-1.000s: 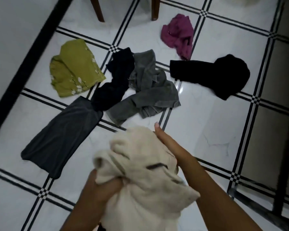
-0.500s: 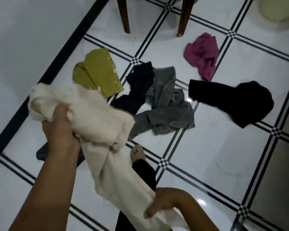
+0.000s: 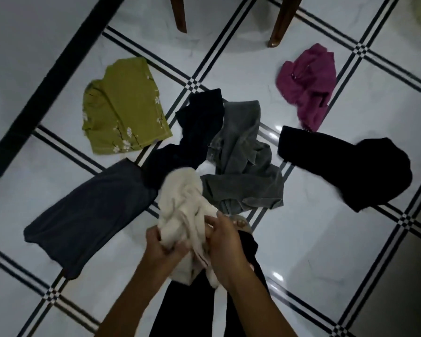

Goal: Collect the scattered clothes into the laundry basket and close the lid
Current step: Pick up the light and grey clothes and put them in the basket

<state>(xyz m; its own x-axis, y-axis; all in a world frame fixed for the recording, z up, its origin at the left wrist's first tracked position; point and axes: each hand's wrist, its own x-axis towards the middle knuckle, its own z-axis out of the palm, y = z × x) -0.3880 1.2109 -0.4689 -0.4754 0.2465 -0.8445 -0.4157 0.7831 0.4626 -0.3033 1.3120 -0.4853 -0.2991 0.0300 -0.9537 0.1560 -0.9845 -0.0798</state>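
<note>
**Now bunching the cream garment, basket nowhere in view**

Head view: both hands are clenched on the cream garment (image 3: pixel 185 215) just above the tiled floor (image 3: pixel 314 227), the left hand (image 3: pixel 162 246) with fingers curled tight into its lower folds, the right hand (image 3: pixel 225 244) pinching the fabric beside it. Six pieces lie scattered beyond: an olive floral top (image 3: pixel 122 113), a dark grey piece (image 3: pixel 88 215), a navy one (image 3: pixel 195 132), a grey shirt (image 3: pixel 243 166), a black piece (image 3: pixel 350 166) and a magenta one (image 3: pixel 306 86). To do this well, I would gather the loose end hanging below the hands into the bundle so nothing trails, then carry it over.
</note>
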